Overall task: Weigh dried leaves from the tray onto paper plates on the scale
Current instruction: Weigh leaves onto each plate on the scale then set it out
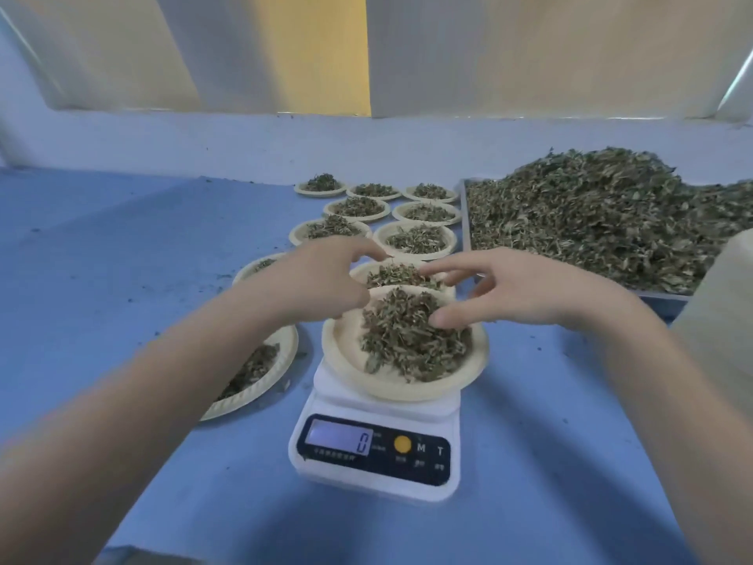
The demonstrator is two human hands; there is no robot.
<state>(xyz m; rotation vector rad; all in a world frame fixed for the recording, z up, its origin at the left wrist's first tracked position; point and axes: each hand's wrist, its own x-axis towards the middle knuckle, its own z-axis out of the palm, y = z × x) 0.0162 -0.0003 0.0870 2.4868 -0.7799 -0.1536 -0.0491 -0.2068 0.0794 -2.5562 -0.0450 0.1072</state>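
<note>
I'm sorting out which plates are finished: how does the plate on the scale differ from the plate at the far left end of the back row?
The plate on the scale sits on the white scale, between both hands; the far-left back plate lies on the blue table, untouched. The scale plate's leaves are heaped toward its right side; the back plate's are centred. Both are pale paper plates holding dried leaves.

Both bare forearms reached forward, converging toward the middle. The left hand (326,275) was held palm down, fingers bent, fingertips and thumb drawn toward each other. The right hand (505,289) faced it — fingers spread and loosely curved, thumb lowest — with a gap between the two.
</note>
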